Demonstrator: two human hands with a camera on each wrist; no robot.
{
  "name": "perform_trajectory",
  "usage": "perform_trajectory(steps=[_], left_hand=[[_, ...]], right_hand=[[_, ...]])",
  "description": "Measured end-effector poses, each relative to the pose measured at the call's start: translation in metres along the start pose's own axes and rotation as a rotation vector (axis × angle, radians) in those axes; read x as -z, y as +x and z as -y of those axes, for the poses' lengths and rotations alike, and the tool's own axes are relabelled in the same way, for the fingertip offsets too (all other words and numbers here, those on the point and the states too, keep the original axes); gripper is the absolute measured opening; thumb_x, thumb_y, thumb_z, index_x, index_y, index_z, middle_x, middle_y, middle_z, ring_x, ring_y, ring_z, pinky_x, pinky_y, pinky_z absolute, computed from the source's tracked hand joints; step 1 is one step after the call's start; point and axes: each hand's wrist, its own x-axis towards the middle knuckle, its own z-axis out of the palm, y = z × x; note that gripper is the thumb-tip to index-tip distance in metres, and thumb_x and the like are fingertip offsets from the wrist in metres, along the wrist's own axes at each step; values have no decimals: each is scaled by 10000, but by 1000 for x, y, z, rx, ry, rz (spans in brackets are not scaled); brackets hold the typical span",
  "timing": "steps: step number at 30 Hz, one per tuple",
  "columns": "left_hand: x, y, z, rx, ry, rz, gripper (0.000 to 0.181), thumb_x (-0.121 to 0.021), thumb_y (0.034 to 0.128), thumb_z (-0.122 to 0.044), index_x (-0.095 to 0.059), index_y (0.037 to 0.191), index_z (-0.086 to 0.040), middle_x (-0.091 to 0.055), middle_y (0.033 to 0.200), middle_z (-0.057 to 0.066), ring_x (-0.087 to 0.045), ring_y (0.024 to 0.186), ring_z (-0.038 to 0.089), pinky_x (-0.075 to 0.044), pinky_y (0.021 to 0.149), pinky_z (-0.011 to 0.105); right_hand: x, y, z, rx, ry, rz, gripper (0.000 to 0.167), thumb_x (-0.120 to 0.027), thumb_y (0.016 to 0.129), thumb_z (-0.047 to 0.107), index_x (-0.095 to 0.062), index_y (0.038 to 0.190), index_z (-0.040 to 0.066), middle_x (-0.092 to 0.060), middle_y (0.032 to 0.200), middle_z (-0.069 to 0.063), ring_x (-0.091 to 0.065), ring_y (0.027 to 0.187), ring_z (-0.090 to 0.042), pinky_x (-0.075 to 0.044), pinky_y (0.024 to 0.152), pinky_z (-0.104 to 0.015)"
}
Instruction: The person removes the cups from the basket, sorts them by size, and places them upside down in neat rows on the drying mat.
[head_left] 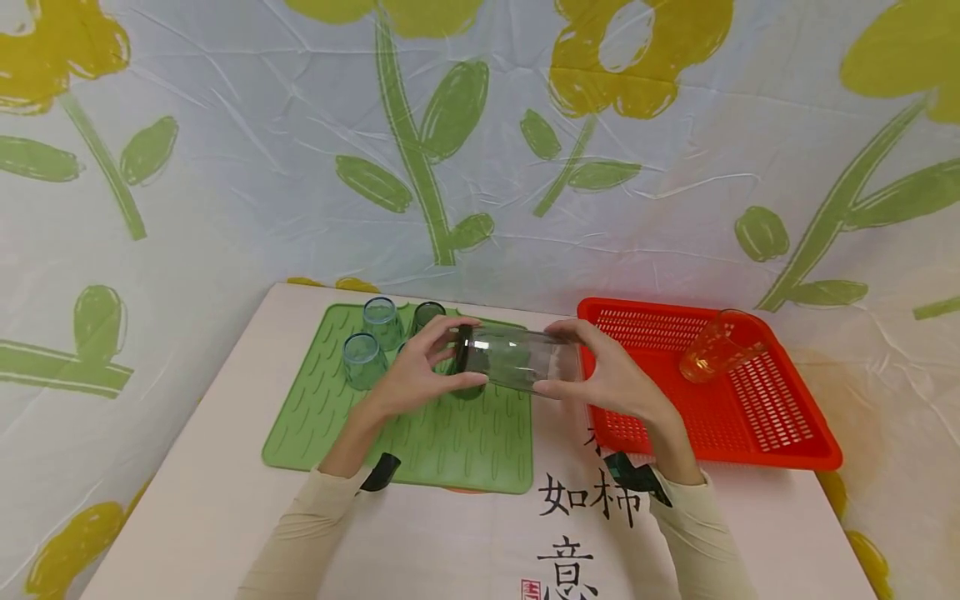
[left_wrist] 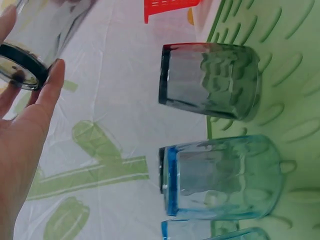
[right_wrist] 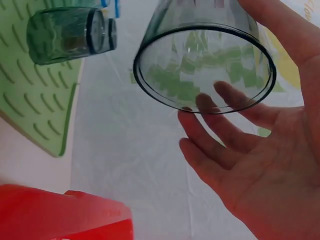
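A tall, clear greyish drinking glass (head_left: 517, 360) is held sideways in the air, over the right part of the green drying mat (head_left: 480, 454). My left hand (head_left: 408, 367) grips its dark, thick base end between thumb and fingers. At the other end, my right hand (head_left: 615, 375) holds the glass near its open rim (right_wrist: 205, 107), thumb on one side and fingers on the other. Shorter tumblers stand on the mat: blue ones (head_left: 364, 361) to the left, a dark grey-green one (head_left: 429, 314) behind, and another grey-green tumbler (left_wrist: 212, 80) partly hidden below my left hand.
Right of the mat sits a red plastic basket (head_left: 712, 429) with perforated sides. A clear glass (head_left: 716, 350) leans inside it. The table has a pale cloth (head_left: 450, 542) with black lettering, and a flowered sheet (head_left: 300, 192) hangs behind.
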Motion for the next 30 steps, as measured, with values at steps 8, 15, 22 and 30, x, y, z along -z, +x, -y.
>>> perform_trajectory(steps=[8,15,22,30], left_hand=[[1,-1,-14,-49,155,22,683,-858,870,-203,-546,1469,-307,-532,1321,-31,-570,1154,175,-519,1014,383],[-11,5,-29,-133,198,56,722,-867,854,-160,-532,1492,-201,-541,1355,10,-585,1174,176,-527,1013,394],[-26,2,-30,-163,288,-24,746,-922,786,-170,-565,1438,-102,-587,1322,43,-615,1134,184,-544,977,350],[-30,-2,-28,-189,368,-44,749,-930,778,-210,-573,1423,-81,-599,1329,58,-621,1118,178,-546,944,325]], right_hand=[[-11,2,3,53,-136,75,701,-881,808,429,-571,1392,197,-610,1303,44,-552,1196,-185,-450,1053,-534],[-32,8,10,221,-149,103,725,-882,838,284,-533,1447,103,-578,1416,-11,-540,1312,-224,-462,1089,-482],[-56,10,7,336,-24,19,806,-895,827,212,-457,1499,132,-579,1407,3,-576,1262,-179,-502,1053,-410],[-75,7,4,281,31,-110,820,-929,782,209,-505,1482,157,-619,1368,1,-613,1227,-187,-555,971,-394]])
